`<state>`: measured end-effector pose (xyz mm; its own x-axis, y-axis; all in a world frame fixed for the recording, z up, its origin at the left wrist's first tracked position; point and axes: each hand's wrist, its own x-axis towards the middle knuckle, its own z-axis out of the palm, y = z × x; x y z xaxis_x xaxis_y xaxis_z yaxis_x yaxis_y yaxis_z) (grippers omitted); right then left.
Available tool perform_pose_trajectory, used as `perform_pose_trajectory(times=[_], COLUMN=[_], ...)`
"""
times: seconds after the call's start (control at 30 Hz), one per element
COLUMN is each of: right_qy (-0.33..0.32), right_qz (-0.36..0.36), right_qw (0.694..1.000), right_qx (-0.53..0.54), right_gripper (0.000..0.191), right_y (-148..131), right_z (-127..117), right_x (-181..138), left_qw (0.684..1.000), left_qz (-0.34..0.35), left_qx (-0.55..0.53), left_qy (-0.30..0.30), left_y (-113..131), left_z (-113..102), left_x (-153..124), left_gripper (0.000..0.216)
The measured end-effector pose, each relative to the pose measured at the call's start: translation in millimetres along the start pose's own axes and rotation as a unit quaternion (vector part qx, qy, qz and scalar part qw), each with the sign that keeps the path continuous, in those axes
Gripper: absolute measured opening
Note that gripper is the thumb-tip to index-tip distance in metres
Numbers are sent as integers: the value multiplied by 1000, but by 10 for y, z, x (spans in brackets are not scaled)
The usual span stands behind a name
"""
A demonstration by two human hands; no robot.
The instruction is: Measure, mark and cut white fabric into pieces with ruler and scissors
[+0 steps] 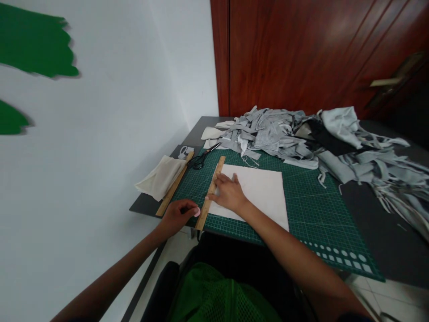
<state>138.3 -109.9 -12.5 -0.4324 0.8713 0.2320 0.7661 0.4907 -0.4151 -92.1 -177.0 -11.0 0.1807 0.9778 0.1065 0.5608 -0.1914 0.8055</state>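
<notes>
The left hand (177, 218) pinches a small pink piece (197, 212) between thumb and fingers, just beside the left edge of a wooden ruler (205, 209), toward its near end; whether the piece touches the ruler is too small to tell. The right hand (231, 195) has its fingers spread, the tips resting on the ruler about midway along, with the thumb on the nearer part and the other fingers farther up. The ruler runs from near to far along the left edge of a flat white cloth (259, 188), and the right forearm crosses above the cloth's near part.

Under both lies a green gridded cutting mat (308, 205), with rows of pale shapes at its near right corner. To the left, black-handled scissors (198, 162) lie with their blades pointing far right, close to a second wooden ruler (172, 191), which lies beside a folded cream cloth (160, 178). A heap of grey fabric strips (271, 129) covers the far side of the dark counter (365, 223) and spreads right, with black cloth (326, 137) among it. Beyond stands a reddish-brown door (288, 53); a white wall (117, 67) rises on the left.
</notes>
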Motion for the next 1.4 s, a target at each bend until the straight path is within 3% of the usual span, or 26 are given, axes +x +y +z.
perform_pose_trajectory(times=[0.23, 0.43, 0.57, 0.63, 0.83, 1.07, 1.2, 1.3, 1.4], right_qy=[25, 43, -34, -66, -78, 21, 107, 201, 289], right_qz=[-16, -111, -245, -287, -322, -280, -271, -236, -134], right_qw=[999, 992, 967, 952, 933, 942, 942, 950, 939], right_qx=[-24, -43, -55, -87, -137, -183, -167, -48, 126], right_gripper=[67, 56, 76, 76, 35, 27, 25, 30, 30], right_y=[-1, -205, -342, -386, -483, -548, -541, -502, -434], right_z=[35, -108, -166, -160, -69, 178, 165, -10, -227], right_x=[3, -188, -334, -381, -514, -837, -956, -1043, -1168], left_qw=[991, 943, 928, 917, 917, 941, 935, 924, 925], left_qz=[5, -6, -8, -17, -8, -5, 10, 38, 59], left_qx=[-75, -190, -226, -262, -273, -212, -205, -184, -135], left_qy=[112, 272, 296, 300, 290, 265, 289, 332, 350], left_y=[-33, -1, -73, -95, -75, -63, -11, 58, 115], left_z=[128, 338, 363, 368, 391, 401, 394, 389, 404], left_x=[379, 698, 715, 705, 691, 702, 684, 642, 579], left_gripper=[35, 30, 26, 29, 29, 42, 32, 25, 23])
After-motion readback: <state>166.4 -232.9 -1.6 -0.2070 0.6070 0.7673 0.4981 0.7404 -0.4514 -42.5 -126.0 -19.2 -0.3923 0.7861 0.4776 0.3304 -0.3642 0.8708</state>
